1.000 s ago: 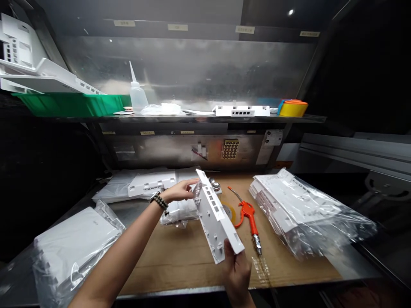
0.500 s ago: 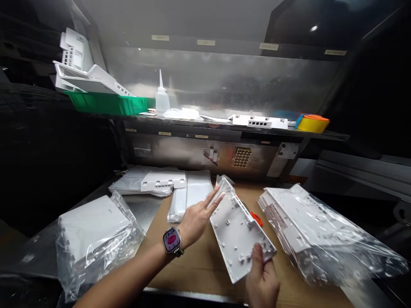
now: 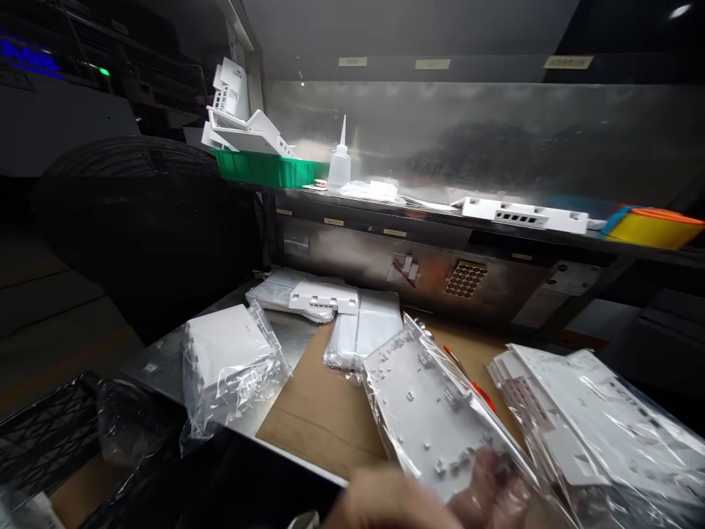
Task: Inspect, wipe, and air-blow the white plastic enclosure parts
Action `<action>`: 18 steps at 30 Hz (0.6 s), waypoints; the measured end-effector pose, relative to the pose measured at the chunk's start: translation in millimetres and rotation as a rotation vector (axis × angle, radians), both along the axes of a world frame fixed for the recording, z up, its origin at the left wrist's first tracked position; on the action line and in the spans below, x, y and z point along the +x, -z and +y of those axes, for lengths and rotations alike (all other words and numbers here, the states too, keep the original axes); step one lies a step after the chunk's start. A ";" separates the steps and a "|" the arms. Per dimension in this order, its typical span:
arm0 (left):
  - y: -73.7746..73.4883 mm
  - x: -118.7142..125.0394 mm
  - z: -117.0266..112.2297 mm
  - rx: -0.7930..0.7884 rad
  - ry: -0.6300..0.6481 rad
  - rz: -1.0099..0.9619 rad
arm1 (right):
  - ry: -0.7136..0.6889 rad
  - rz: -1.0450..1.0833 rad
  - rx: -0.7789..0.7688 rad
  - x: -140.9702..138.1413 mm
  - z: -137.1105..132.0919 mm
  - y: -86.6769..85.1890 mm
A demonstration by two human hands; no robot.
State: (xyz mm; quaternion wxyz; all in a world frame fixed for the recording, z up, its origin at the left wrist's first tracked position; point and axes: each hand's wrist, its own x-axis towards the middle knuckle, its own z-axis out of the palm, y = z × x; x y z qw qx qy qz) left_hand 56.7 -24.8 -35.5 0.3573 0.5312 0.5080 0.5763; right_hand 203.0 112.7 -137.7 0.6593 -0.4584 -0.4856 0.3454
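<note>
A white plastic housing (image 3: pixel 418 411), its inner side with small clips facing up, lies tilted at the front of the bench. Clear bag film (image 3: pixel 380 433) wraps its left edge and near end. My right hand (image 3: pixel 490 488) grips the near end of the housing, with shiny film over the fingers. At the bottom edge, my left hand (image 3: pixel 391 503) is blurred beside that near end. Its fingers are smeared and partly cut off, so its grip is unclear. Orange-handled scissors (image 3: pixel 482 395) rest just right of the housing.
Bagged white housings stand at left (image 3: pixel 225 353) and right (image 3: pixel 595 419). Flat clear bags (image 3: pixel 366 323) lie behind, with a white housing part (image 3: pixel 324 296) on top. The shelf above carries a green bin (image 3: pixel 264 170), a dropper bottle (image 3: pixel 340 169) and tape rolls (image 3: pixel 655 228).
My left hand has come from the housing's far end down to its near end. Film now covers the near end and my right hand. The view has swung left.
</note>
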 end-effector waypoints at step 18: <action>-0.4 -261.7 -101.1 -0.330 -1.162 -0.144 | -0.573 -0.152 0.023 -46.8 -56.0 -22.6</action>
